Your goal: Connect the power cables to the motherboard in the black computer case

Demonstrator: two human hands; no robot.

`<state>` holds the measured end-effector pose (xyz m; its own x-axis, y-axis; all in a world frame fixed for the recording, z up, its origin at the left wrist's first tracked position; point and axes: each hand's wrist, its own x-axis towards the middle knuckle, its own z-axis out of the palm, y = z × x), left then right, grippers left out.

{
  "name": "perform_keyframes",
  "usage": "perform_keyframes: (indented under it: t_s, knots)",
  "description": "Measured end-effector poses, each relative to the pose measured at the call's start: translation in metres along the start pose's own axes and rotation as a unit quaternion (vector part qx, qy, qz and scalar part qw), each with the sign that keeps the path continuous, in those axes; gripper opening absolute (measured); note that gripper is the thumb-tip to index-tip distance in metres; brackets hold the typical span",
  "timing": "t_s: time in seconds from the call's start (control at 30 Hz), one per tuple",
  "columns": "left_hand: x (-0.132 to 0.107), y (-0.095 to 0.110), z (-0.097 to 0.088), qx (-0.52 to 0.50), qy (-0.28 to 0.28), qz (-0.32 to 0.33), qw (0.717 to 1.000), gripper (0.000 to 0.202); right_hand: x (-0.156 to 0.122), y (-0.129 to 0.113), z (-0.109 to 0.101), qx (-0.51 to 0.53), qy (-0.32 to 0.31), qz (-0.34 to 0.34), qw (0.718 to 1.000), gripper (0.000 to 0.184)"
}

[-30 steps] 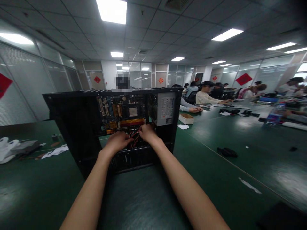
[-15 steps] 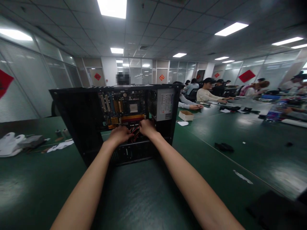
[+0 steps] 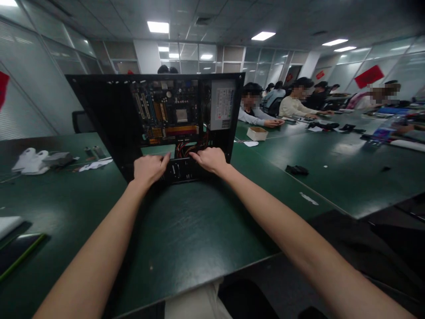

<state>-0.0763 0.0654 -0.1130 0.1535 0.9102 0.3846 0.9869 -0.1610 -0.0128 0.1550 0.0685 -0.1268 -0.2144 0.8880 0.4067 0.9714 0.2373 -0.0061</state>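
A black desktop computer case [image 3: 101,104] stands on the table in front of me, its side open toward me. Inside it are a motherboard [image 3: 182,115], a power supply [image 3: 221,106] at the right and a bundle of coloured cables [image 3: 181,149] low in the middle. My left hand [image 3: 150,168] is closed on the lower frame bar of the case, thumb on top. To the right of the cables, my right hand [image 3: 211,160] grips the same bar, its thumb pointing inward. The fingers of both hands are partly hidden behind the bar.
Left of the case lie a white plastic bag [image 3: 29,160], a grey block [image 3: 59,158] and papers [image 3: 96,164]. A green-edged device [image 3: 21,254] rests nearer. To the right are a small open box [image 3: 257,133] and a black item [image 3: 297,170]. Several people sit along the tables beyond.
Both hands have come out from the cables inside the case and now hold its lower bar, farther apart. My view has tipped downward, showing the table's near edge.
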Motion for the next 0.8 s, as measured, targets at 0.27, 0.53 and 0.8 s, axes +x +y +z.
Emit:
perform_keyframes:
  t_s: [0.27,0.53,0.8]
  knots:
    - [-0.029,-0.005,0.01,0.046,0.034,0.024,0.998,0.053,-0.005,0.003,0.005,-0.017,-0.018,-0.003,1.0,0.083]
    - [-0.025,-0.003,0.009,0.072,0.006,0.015,0.997,0.052,0.0,0.002,0.004,-0.016,-0.039,0.01,0.999,0.085]
    - [-0.026,-0.008,0.014,0.048,0.035,0.028,0.998,0.051,0.002,-0.001,0.002,-0.012,-0.04,0.015,0.999,0.086]
